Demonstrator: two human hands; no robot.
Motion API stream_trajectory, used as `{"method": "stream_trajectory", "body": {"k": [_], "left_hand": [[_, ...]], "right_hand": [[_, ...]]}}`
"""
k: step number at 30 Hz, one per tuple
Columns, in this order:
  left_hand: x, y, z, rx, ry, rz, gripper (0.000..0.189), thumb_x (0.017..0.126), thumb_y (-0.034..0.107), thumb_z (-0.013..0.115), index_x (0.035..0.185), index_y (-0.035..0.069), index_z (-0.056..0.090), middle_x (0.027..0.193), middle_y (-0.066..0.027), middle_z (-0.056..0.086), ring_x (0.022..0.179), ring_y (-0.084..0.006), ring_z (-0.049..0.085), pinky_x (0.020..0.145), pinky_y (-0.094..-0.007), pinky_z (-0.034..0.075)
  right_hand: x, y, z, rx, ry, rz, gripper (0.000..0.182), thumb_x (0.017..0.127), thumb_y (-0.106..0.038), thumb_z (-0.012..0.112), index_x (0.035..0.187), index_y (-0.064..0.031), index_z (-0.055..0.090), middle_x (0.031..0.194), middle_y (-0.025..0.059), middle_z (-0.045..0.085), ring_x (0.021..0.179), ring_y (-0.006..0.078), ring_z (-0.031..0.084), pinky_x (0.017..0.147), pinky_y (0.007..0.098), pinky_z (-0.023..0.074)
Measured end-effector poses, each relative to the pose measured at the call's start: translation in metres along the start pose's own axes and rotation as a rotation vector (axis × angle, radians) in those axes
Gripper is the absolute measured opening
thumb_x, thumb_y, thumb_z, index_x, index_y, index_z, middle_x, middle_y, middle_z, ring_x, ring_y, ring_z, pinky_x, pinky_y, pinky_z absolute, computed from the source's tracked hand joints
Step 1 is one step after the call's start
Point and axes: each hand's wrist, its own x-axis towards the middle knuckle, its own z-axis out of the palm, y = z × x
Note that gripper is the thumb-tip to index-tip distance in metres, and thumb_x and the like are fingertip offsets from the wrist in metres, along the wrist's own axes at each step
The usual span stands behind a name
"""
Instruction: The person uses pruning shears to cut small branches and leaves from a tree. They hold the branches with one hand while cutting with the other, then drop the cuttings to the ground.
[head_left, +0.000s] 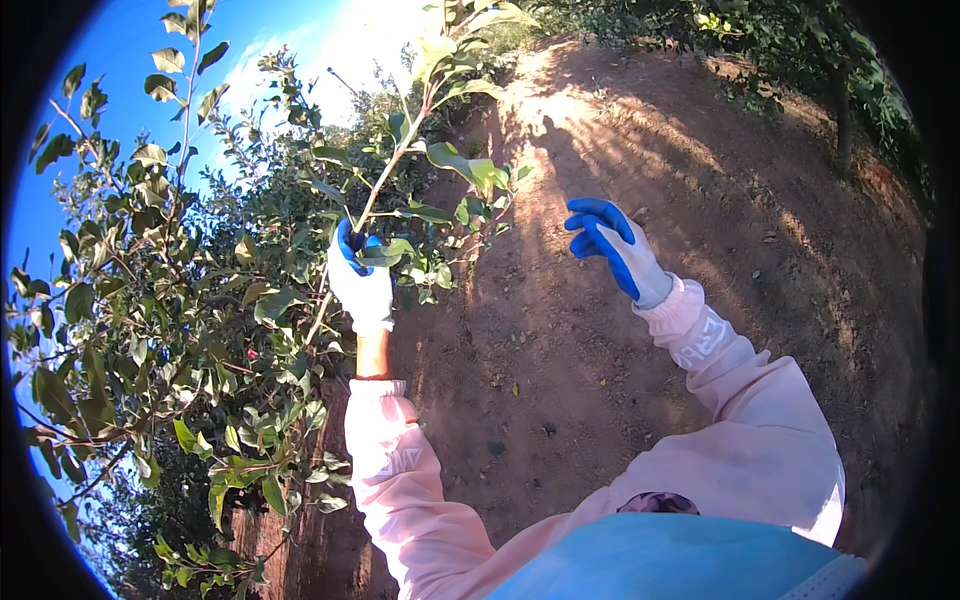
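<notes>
My left hand (361, 281), in a white glove with blue-coated fingers, is closed around a leafy tree branch (386, 171). The branch slants up and to the right above the hand, and a lower length of it shows below the wrist. A green leaf (386, 253) partly covers the fingers. My right hand (611, 244) wears a matching glove and is held over the bare soil, right of the branch. Its fingers are bent and somewhat apart, with nothing seen in them. Leaves on a side twig (480, 210) are the foliage nearest to it.
Dense tree foliage (202, 315) fills the left side, with a small red spot (252, 353) among the leaves. A dirt path (555, 360) with scattered fallen leaves runs ahead. More trees (840, 82) stand at the upper right. A light-blue face mask (675, 559) covers the bottom edge.
</notes>
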Motion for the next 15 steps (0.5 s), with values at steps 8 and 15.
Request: {"method": "stream_trajectory", "body": {"k": [8,15], "left_hand": [[-0.066,0.012,0.022,0.308,0.006,0.131,0.043,0.08,0.013,0.065,0.12,0.001,0.056,0.095,-0.013,0.061,0.086,-0.0291,0.056,0.08,-0.0388,0.044],[-0.091,0.02,0.022,0.341,-0.036,0.191,0.055,0.074,-0.003,0.066,0.127,0.0,0.051,0.105,-0.0106,0.054,0.092,-0.0202,0.056,0.082,-0.0315,0.048]], "right_hand": [[0.075,-0.049,0.018,0.277,-0.184,-0.013,0.052,0.092,-0.019,0.057,0.137,-0.0053,0.036,0.124,0.0093,0.053,0.098,0.0181,0.061,0.077,0.0313,0.0542],[0.094,-0.032,0.03,0.445,-0.107,0.215,0.028,0.092,-0.018,0.057,0.116,-0.0051,0.053,0.082,0.0028,0.055,0.063,0.0117,0.055,0.058,0.0284,0.0493]]}}
